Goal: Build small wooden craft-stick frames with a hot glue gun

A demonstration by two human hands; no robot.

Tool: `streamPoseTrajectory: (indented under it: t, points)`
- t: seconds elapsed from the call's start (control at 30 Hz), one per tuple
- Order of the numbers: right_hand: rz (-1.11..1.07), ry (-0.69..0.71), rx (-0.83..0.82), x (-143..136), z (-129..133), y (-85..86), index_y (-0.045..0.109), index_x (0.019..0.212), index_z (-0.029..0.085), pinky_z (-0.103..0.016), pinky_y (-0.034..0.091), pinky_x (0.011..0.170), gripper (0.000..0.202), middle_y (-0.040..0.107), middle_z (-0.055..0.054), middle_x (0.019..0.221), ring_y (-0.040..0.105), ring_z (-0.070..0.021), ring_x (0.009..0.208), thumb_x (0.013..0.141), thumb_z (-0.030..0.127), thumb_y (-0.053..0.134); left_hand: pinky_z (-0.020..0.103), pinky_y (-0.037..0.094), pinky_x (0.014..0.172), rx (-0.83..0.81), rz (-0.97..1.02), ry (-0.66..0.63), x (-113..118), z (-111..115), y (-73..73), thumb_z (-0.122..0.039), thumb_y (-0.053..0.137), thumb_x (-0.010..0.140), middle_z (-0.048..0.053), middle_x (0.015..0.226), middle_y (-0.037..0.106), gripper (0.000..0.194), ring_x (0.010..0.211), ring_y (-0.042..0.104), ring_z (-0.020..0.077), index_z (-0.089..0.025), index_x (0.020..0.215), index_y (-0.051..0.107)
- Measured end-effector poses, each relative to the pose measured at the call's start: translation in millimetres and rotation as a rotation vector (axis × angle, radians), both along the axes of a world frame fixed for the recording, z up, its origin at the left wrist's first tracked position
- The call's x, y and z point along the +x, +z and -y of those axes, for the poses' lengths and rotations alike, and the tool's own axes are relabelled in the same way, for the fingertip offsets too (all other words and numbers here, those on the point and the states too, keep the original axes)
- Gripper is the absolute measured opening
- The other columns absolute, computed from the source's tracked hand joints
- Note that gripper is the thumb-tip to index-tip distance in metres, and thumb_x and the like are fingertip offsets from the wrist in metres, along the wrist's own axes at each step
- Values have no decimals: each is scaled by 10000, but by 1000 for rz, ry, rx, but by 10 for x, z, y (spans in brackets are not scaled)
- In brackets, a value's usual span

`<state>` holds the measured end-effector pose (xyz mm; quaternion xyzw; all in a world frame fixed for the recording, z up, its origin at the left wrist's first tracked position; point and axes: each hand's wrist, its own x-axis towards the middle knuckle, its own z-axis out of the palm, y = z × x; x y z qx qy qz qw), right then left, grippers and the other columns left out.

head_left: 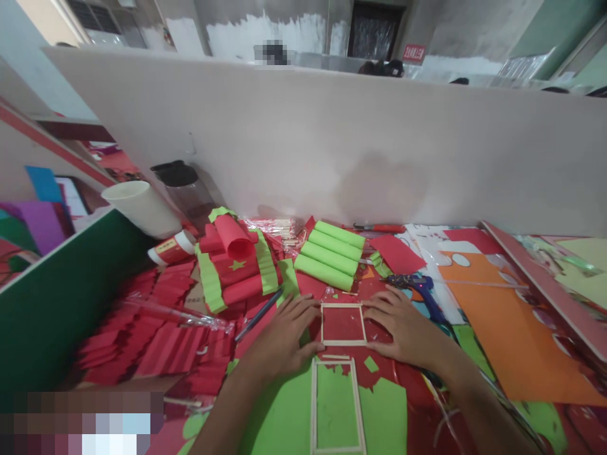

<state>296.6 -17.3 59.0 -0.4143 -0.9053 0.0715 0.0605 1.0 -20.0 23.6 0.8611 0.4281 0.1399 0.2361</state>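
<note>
A small rectangular frame of pale wooden sticks (344,343) lies on the red tabletop between my two hands. My left hand (289,332) is at its left side, index fingertip by the upper corner and thumb by the lower one. At the right side, my right hand (398,322) spans the corners in the same way, thumb and fingers bent around that edge. Nearer to me, a taller stick frame (356,404) rests on green foam paper (386,411) with a torn upper edge. A loose stick (336,357) lies between the two frames.
A blue glue gun (420,284) lies beyond my right hand. Rolled green paper (332,253), a red-and-green paper piece with a star (237,265) and folded red strips (165,347) surround the work. Orange sheets (502,328) lie right; a white partition (284,139) closes the back.
</note>
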Motion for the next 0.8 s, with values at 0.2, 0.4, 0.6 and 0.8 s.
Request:
streamPoseTrajectory:
  t: [0.2, 0.4, 0.6, 0.8]
  points:
    - [15, 15, 27, 28, 14, -22, 641, 1207, 240, -559, 228, 1120, 434, 634, -82, 1289, 493, -302, 1195, 842, 473, 646, 561, 239, 1170, 34, -2, -10, 14, 1, 20, -603, 527, 893, 103, 1457, 483, 525, 1386, 374, 312, -236, 1268, 539]
    - [11, 13, 17, 17, 12, -5, 644, 1142, 216, -554, 282, 1090, 411, 626, -106, 1274, 499, -311, 1184, 831, 485, 652, 558, 216, 1184, 56, 26, -14, 14, 19, 61, -582, 543, 894, 89, 1432, 509, 492, 1378, 387, 303, -246, 1253, 550]
    - [2, 12, -39, -1, 2, 23, 640, 1124, 208, -543, 306, 1072, 390, 640, -106, 1238, 506, -306, 1163, 843, 479, 644, 581, 216, 1175, -2, 10, -4, 10, 15, 54, -595, 535, 893, 126, 1491, 442, 552, 1420, 327, 316, -224, 1303, 530]
    - [-8, 14, -66, 1, -5, 20, 643, 1075, 205, -537, 310, 1064, 348, 638, -103, 1245, 501, -307, 1162, 839, 461, 652, 578, 225, 1175, -23, 5, 18, 0, 26, 14, -613, 530, 887, 108, 1544, 372, 549, 1446, 277, 319, -234, 1284, 542]
